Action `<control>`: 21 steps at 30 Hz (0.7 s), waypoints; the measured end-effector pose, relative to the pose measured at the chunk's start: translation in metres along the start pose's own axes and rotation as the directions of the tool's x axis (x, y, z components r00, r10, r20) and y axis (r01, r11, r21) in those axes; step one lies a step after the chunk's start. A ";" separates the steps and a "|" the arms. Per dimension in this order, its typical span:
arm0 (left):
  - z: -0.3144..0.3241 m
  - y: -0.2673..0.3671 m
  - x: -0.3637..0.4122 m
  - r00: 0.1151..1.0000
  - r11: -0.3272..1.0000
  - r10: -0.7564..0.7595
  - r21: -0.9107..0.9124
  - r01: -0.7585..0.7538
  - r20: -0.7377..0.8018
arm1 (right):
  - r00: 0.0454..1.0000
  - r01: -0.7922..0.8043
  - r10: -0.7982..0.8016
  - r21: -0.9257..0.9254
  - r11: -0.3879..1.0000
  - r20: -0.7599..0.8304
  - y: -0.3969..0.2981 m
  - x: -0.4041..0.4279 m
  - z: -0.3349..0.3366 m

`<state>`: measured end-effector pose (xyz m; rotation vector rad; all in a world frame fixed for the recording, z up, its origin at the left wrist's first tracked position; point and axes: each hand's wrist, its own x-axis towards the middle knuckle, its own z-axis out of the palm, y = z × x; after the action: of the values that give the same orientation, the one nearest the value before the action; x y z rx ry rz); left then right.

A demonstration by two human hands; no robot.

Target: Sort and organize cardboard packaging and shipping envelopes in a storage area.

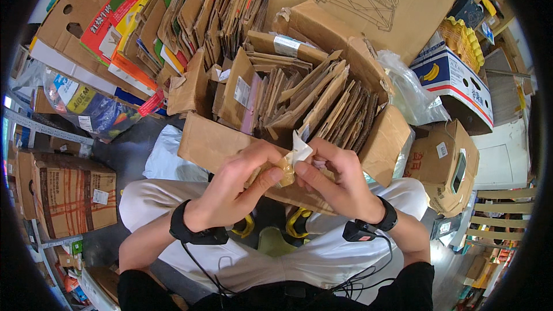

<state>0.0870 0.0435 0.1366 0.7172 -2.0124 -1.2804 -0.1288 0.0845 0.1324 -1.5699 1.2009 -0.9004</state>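
Note:
My left hand (231,194) pinches a crumpled piece of brown packing tape (286,169) between thumb and fingers. Against it, the thumb and fingers of my right hand (341,181) grip a torn white piece of paper or label (300,149). The two pieces meet between my hands; whether they are joined I cannot tell. Just beyond stands an open cardboard box (211,140), its flaps spread outward. Many flattened cardboard pieces (324,99) stand on edge inside it. My hands are above its near flap and partly hide it.
Folded cartons (194,13) stand in a row behind at left. A large cardboard sheet (414,4) leans at the back. At right are a clear plastic bag (410,90), a banana carton (458,82) and a closed box with a phone (459,172) on it. A taped box (75,194) sits left.

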 end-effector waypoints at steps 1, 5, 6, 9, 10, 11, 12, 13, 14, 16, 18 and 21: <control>0.000 0.000 0.000 0.999 0.999 -0.038 -0.016 0.038 -0.009 | 1.000 -0.021 0.022 0.116 0.993 -0.006 0.000 -0.001 0.000; 0.000 0.003 -0.001 0.995 0.994 -0.096 -0.055 0.095 -0.004 | 0.993 -0.120 0.119 0.388 0.914 0.028 -0.004 -0.003 0.000; -0.001 0.004 -0.001 0.995 0.993 -0.096 -0.068 0.096 -0.003 | 0.994 -0.106 0.107 0.375 0.921 0.018 -0.005 -0.003 -0.001; -0.003 0.007 -0.001 0.990 0.985 -0.144 -0.096 0.144 0.016 | 0.989 -0.148 0.135 0.453 0.879 0.061 -0.008 -0.003 -0.004; -0.003 0.007 -0.001 0.989 0.984 -0.149 -0.093 0.149 0.014 | 0.992 -0.128 0.117 0.463 0.877 0.053 -0.009 -0.003 -0.004; -0.004 0.008 0.000 0.988 0.984 -0.154 -0.090 0.154 0.013 | 0.994 -0.108 0.099 0.475 0.874 0.045 -0.009 -0.003 -0.004; -0.005 0.009 0.000 0.988 0.984 -0.155 -0.092 0.155 0.012 | 0.994 -0.110 0.101 0.473 0.874 0.046 -0.010 -0.004 -0.004; -0.006 0.010 0.000 0.987 0.983 -0.159 -0.093 0.160 0.015 | 0.994 -0.106 0.103 0.478 0.872 0.034 -0.010 -0.004 -0.004; -0.006 0.011 0.000 0.986 0.983 -0.164 -0.080 0.165 0.013 | 0.994 -0.102 0.104 0.482 0.870 0.022 -0.010 -0.004 -0.003; -0.007 0.013 0.000 0.981 0.976 -0.194 -0.101 0.195 0.018 | 0.994 -0.103 0.104 0.476 0.874 0.023 -0.010 -0.004 -0.003; -0.008 0.015 -0.001 0.975 0.969 -0.222 -0.109 0.223 0.020 | 0.994 -0.103 0.105 0.467 0.878 0.022 -0.010 -0.004 -0.004; -0.012 0.017 -0.002 0.975 0.969 -0.223 -0.101 0.224 0.025 | 0.992 -0.120 0.124 0.493 0.862 0.025 -0.010 -0.002 -0.006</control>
<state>0.0949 0.0443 0.1554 0.9085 -1.9009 -1.5095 -0.1318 0.0859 0.1441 -1.0646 0.9611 -1.0327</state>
